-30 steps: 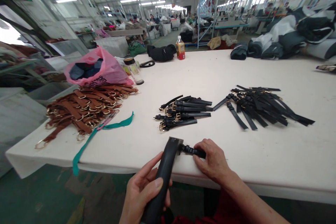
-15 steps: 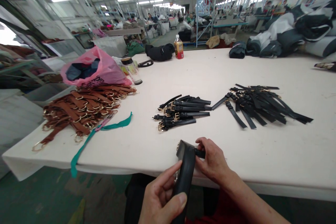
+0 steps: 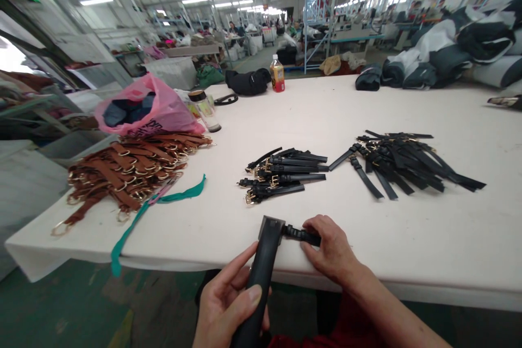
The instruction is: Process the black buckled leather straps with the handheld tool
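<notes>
My left hand (image 3: 228, 304) grips a long black tool (image 3: 261, 266) by its handle, its flat head resting at the near table edge. Against that head lies a small black strap (image 3: 299, 235), which my right hand (image 3: 332, 253) pinches and presses down on the white table (image 3: 310, 114). Just beyond lies a neat pile of black straps with gold buckles (image 3: 281, 174). A looser heap of black straps (image 3: 403, 163) lies further right.
A pile of brown straps with gold rings (image 3: 126, 168) and a green ribbon (image 3: 150, 209) lie at the left, with a pink bag (image 3: 142, 109) behind. A jar (image 3: 205, 109), a bottle (image 3: 278, 73) and dark fabric rolls (image 3: 440, 60) stand at the back.
The tool swung right and flat over the strap half a second ago, then came back left, upright, with the strap showing again. My right hand stayed on the strap.
</notes>
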`<action>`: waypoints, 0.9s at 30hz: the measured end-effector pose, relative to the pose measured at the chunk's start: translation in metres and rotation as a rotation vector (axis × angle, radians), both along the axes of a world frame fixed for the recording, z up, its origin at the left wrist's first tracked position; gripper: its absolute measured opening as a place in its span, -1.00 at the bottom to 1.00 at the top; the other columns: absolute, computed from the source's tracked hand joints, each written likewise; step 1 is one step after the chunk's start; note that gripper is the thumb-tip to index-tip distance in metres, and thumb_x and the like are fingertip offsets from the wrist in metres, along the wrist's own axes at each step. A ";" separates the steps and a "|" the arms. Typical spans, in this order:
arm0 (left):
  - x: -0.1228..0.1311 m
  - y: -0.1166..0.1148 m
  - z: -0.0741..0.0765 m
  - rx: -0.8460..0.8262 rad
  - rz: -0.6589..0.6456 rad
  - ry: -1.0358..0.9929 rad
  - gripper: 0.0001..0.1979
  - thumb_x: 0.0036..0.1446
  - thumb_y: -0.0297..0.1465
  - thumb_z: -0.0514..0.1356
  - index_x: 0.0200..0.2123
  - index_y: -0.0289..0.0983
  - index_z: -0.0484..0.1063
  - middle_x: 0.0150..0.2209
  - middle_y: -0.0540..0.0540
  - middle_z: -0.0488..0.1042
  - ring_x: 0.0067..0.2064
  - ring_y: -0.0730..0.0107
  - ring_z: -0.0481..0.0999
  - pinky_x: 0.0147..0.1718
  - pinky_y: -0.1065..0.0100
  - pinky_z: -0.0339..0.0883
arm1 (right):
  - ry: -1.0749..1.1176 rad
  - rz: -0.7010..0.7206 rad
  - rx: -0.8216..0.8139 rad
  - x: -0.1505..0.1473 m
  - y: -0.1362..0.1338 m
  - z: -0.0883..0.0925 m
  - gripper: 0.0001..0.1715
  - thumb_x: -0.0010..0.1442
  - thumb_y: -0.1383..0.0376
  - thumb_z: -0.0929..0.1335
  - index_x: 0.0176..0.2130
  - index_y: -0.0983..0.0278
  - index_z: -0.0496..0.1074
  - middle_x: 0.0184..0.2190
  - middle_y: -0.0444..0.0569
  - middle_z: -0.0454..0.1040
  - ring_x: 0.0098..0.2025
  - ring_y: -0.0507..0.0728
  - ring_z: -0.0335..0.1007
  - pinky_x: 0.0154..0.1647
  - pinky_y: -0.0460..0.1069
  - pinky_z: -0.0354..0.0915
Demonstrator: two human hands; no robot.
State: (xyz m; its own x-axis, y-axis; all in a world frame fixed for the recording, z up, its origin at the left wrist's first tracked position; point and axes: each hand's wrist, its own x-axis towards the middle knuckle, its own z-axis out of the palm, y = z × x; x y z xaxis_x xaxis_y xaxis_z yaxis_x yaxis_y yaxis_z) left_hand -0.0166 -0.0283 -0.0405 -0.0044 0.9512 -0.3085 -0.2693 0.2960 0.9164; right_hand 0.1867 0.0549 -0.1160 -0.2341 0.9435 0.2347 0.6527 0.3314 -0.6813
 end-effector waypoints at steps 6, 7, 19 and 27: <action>-0.008 -0.002 -0.004 -0.036 -0.036 -0.025 -0.37 -0.02 -0.34 0.25 0.14 -0.31 0.21 -0.49 -0.14 0.56 -0.68 0.27 0.49 -0.76 0.39 0.27 | -0.032 0.039 -0.065 0.003 0.000 0.011 -0.85 0.01 0.38 0.34 -0.32 0.22 0.40 -0.30 -0.08 0.29 -0.31 0.06 0.26 -0.25 -0.04 0.21; -0.009 -0.001 -0.004 -0.037 -0.041 -0.028 -0.37 -0.02 -0.34 0.25 0.15 -0.32 0.19 -0.48 -0.15 0.57 -0.68 0.27 0.49 -0.76 0.39 0.28 | -0.058 0.040 -0.059 0.002 0.000 0.012 -0.87 0.03 0.36 0.34 -0.32 0.22 0.40 -0.31 -0.08 0.30 -0.30 0.07 0.26 -0.23 -0.03 0.21; -0.015 0.000 -0.010 -0.047 -0.061 -0.069 -0.37 0.02 -0.38 0.21 0.18 -0.34 0.13 -0.47 -0.17 0.57 -0.67 0.27 0.49 -0.76 0.40 0.30 | -0.261 0.020 -0.016 -0.009 -0.005 0.010 -0.85 0.17 0.23 0.30 -0.23 0.22 0.36 -0.33 -0.05 0.40 -0.25 0.13 0.32 -0.26 -0.01 0.17; -0.018 -0.001 -0.010 -0.050 -0.046 -0.088 -0.38 0.03 -0.38 0.20 0.18 -0.33 0.14 -0.48 -0.17 0.57 -0.68 0.29 0.49 -0.76 0.42 0.28 | -0.310 -0.012 -0.050 -0.017 0.003 0.009 -0.78 0.12 0.12 0.32 -0.24 0.15 0.44 -0.37 -0.10 0.49 -0.33 0.13 0.41 -0.38 -0.04 0.15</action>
